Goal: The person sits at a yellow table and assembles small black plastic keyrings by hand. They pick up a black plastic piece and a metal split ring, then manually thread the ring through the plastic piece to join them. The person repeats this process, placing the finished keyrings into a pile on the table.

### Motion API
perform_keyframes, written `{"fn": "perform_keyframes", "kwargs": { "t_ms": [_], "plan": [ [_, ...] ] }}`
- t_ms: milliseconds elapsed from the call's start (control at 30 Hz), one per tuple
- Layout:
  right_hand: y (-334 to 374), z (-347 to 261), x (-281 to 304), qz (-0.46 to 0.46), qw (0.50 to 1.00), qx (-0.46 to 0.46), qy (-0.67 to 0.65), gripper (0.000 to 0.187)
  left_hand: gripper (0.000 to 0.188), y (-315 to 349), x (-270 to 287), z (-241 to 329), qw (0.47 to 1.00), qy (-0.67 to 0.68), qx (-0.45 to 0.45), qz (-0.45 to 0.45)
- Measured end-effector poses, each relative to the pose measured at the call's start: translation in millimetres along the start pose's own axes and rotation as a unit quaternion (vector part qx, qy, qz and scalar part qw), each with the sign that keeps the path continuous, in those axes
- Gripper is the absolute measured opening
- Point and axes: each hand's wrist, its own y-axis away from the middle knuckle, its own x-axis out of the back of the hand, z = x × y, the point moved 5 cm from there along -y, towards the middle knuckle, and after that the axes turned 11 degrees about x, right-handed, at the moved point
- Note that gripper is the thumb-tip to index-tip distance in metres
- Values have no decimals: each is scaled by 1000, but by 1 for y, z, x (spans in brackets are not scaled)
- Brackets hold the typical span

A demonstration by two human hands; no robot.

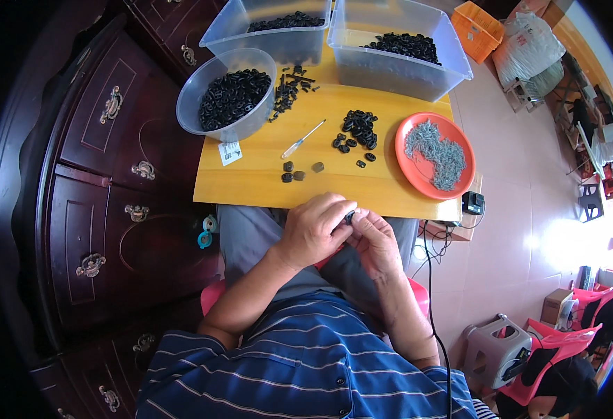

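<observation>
Yellow tabletop [250,183] beyond | small black part [349,217] between left fingers [334,211] and right fingers [368,226] | both pinching it

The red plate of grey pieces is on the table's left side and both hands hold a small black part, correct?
No, the head view shows the red plate on the right of the table; the left hand and right hand hold the small black part.
</observation>
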Motion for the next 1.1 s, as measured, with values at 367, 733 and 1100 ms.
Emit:
{"fn": "perform_keyframes", "kwargs": {
  "t_ms": [367, 733, 1100],
  "plan": [
    [3, 2, 3, 57, 998, -22, -29, 18, 31, 1, 4, 0, 999, 30, -2, 13],
    [3, 5, 5, 75, 997, -14, -20, 16, 32, 6, 0, -5, 999, 49, -12, 10],
    [2, 5, -12, 50, 995, -33, -83, 21, 44, 13, -3, -4, 997, 58, 34, -35]
  ]
}}
